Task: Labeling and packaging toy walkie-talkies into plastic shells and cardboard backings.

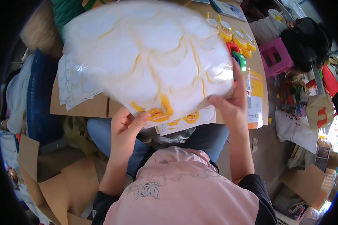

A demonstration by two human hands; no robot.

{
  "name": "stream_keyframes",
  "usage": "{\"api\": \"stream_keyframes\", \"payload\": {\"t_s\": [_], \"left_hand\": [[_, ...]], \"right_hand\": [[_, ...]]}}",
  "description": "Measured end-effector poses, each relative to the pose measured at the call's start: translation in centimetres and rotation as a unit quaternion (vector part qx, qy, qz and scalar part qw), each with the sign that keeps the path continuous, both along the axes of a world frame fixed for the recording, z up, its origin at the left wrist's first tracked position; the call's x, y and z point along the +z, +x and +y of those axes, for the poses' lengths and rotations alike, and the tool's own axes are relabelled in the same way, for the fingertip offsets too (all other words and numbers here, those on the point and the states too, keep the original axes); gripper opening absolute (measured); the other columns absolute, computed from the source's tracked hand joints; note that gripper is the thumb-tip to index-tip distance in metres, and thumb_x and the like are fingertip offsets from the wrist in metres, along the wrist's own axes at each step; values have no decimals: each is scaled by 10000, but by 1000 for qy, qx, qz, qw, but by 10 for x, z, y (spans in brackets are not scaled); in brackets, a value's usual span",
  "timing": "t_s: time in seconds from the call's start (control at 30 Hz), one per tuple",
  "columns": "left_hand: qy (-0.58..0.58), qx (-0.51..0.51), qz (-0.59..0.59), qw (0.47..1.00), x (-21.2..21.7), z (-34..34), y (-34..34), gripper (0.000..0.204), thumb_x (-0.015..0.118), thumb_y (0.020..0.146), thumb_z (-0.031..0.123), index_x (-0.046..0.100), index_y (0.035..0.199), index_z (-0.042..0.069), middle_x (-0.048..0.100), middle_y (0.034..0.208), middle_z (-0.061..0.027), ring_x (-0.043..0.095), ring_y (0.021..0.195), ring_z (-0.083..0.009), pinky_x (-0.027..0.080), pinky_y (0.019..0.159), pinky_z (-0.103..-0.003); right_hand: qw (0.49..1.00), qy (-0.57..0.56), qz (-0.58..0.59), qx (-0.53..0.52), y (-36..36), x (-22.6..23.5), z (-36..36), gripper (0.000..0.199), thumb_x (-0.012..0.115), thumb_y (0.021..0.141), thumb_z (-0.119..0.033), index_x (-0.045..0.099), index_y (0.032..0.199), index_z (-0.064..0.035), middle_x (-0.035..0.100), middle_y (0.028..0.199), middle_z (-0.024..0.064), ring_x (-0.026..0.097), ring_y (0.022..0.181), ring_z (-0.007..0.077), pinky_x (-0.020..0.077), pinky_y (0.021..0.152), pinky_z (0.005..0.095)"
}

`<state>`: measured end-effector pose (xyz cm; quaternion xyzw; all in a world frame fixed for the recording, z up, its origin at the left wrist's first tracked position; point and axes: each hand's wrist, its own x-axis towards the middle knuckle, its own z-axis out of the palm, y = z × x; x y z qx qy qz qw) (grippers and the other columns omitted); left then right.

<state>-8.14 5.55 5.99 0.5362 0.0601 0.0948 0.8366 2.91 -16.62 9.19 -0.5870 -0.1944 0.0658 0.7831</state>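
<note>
On my left I've got a blue crate-like panel (45, 97) standing upright, translucent plastic (20, 90) bunched just beside it, a brown sack (41, 33) and green fabric (67, 13) farther up, plus an open cardboard box (69, 183) with flaps spread near my left side. On my right I see a pink plastic stool (285, 56), a black bundle (306, 41) just beside it, and below those a white printed bag (294, 129) next to a beige bag (321, 108) with a red mark. Lower right I have another cardboard box (302, 183); straight ahead, a flat blue booklet (229, 9).
</note>
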Motion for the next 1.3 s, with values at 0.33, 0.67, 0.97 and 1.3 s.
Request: {"api": "stream_keyframes", "payload": {"t_s": [0.33, 0.67, 0.97, 1.3], "left_hand": [[-17, -184, 211, 960, -42, -25, 2, 373, 588, 878, 65, 466, 1223, -4, 665, 959, -94, 647, 771, -117, 521, 677, -235], [357, -184, 150, 903, -44, -5, 22, 401, 626, 888, 209, 539, 1199, -28, 667, 815, -109, 648, 677, -136, 543, 631, -262], [345, 130, 126, 921, 6, 183, 26, 270, 525, 938, 204, 586, 1154, 53, 676, 946, -86, 644, 840, -132, 435, 694, -201], [776, 247, 118, 568, -24, 318, 150, 644, 734, 699, 192, 475, 1287, 144, 440, 1356, -130, 344, 1303, -314, 318, 1020, -460]], "right_hand": [[867, -412, -152, -234, -27, -35, -66, 585, 672, 739, 32, 493, 1288, -61, 541, 1198, 124, 562, 1045, 210, 485, 792, 299], [761, -579, -290, -43, -2, -101, 3, 542, 699, 761, -318, 535, 1253, -161, 402, 1373, 151, 364, 1282, 327, 292, 1030, 533], [832, -484, -265, -53, 18, -66, 21, 477, 699, 771, -196, 555, 1214, -93, 462, 1304, 166, 457, 1152, 381, 379, 967, 442], [832, -441, -335, 29, 19, -45, 102, 742, 796, 642, -169, 477, 1312, -146, 362, 1397, 158, 358, 1277, 369, 353, 1025, 443]]}}
